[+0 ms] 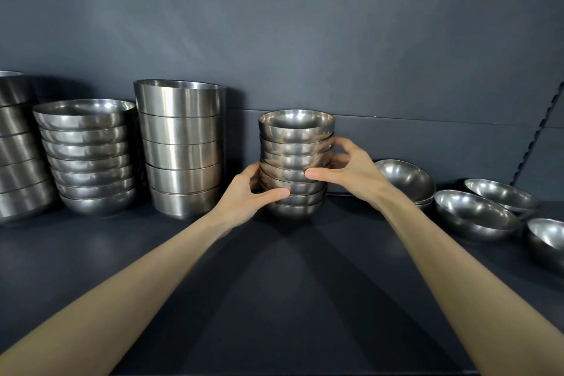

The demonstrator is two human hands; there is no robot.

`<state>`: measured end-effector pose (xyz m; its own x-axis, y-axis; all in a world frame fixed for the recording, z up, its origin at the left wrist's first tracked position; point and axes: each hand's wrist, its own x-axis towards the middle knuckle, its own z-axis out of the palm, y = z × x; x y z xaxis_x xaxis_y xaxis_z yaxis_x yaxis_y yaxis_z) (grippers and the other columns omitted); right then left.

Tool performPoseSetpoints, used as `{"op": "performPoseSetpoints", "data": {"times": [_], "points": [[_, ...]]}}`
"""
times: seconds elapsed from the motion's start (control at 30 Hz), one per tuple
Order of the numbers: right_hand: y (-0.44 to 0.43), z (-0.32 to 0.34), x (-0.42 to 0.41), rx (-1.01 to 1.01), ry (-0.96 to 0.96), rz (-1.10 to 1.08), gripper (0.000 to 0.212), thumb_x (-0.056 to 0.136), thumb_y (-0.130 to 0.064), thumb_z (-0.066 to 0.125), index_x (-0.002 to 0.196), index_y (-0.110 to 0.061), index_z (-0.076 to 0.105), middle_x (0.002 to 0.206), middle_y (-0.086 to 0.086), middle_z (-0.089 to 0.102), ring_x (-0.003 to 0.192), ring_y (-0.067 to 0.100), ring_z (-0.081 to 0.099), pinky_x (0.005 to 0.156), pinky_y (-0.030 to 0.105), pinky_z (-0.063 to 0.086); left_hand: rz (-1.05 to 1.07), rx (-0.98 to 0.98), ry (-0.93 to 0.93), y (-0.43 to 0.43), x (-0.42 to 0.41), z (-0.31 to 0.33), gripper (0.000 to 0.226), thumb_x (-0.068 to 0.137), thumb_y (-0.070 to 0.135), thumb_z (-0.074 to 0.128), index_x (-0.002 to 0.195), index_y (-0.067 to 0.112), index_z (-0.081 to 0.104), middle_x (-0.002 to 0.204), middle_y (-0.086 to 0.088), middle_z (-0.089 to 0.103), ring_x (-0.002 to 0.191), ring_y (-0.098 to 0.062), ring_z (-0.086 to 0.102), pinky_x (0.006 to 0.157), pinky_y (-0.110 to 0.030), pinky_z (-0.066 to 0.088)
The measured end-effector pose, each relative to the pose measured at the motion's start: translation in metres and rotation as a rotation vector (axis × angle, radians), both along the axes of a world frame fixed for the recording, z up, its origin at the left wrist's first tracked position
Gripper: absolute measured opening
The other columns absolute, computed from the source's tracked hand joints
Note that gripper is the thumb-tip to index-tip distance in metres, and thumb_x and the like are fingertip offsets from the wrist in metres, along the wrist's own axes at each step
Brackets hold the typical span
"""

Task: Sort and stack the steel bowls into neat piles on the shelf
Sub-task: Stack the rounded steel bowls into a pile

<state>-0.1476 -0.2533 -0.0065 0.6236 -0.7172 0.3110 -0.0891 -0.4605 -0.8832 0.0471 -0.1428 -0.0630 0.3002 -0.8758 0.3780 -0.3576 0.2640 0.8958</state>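
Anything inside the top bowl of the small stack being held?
Top bowl looks empty: only shiny inner wall shows. Its bottom is hidden by the near rim. Left hand and right hand grip the stack lower down.

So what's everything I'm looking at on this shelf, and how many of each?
small bowl stack: one pile of about seven, steel, centre of shelf
straight-sided bowl stack: one pile of five, steel, left of centre
round bowl stack: one pile of about seven, steel, further left
far-left stack: one, steel, cut off by the picture's edge
loose bowls: at least four, steel, lying at right
shelf: one, dark blue-grey, under everything
slotted rail: one, dark, right of back wall
left grip: one bare hand, holding small stack low
right grip: one bare hand, holding it higher up
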Motion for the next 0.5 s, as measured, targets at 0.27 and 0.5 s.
{"op": "performPoseSetpoints", "data": {"times": [0.27,0.5], "points": [[-0.0018,-0.0026,-0.0011,-0.02,-0.015,0.009,0.055,0.063,-0.026,0.09,0.106,-0.03,0.056,0.082,-0.016,0.074,0.08,0.003,0.071,0.066,0.006,0.047,-0.017,0.005,-0.003,-0.0007,0.0012,0.0008,0.044,0.074,0.02,0.08,0.112,0.022,0.057,0.1,0.008,0.069,0.099,-0.006,0.065,0.09,-0.022,0.049],[-0.0008,0.0055,-0.0005,-0.029,-0.003,-0.031,0.077,0.059,-0.041,0.09,0.123,-0.031,0.049,0.109,-0.011,0.069,0.097,-0.003,0.066,0.078,0.014,0.046,-0.042,-0.014,0.023,0.0017,0.0006,0.0019,0.048,0.074,0.021,0.081,0.114,0.026,0.057,0.104,0.011,0.069,0.101,0.001,0.063,0.085,-0.016,0.049]]}}
